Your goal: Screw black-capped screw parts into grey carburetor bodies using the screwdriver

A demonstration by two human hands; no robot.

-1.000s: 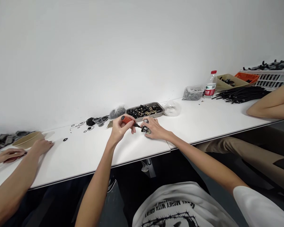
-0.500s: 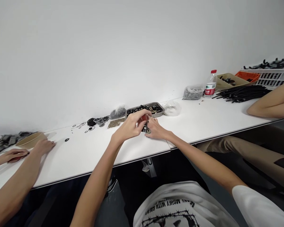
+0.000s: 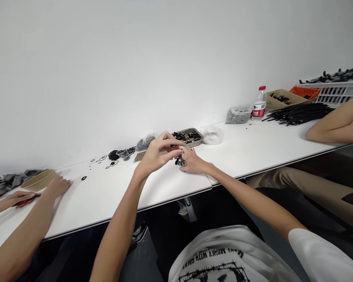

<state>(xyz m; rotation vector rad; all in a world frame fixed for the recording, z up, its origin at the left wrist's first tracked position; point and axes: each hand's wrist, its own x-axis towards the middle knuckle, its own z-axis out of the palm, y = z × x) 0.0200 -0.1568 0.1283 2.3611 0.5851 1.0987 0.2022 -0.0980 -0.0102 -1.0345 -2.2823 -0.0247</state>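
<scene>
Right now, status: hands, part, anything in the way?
Left hand: fingers around red driver. Right hand: holding metal part. Driver's tip at part, contact unclear. Tray beyond hands, not between driver and part.

Head view: faces forward, down across white table (image 3: 106, 192) toward wall (image 3: 176, 58).

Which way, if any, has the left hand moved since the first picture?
Yes, to the right, judged against the metal tray: the tray's left end showed then and is now hidden behind the left hand.
</scene>
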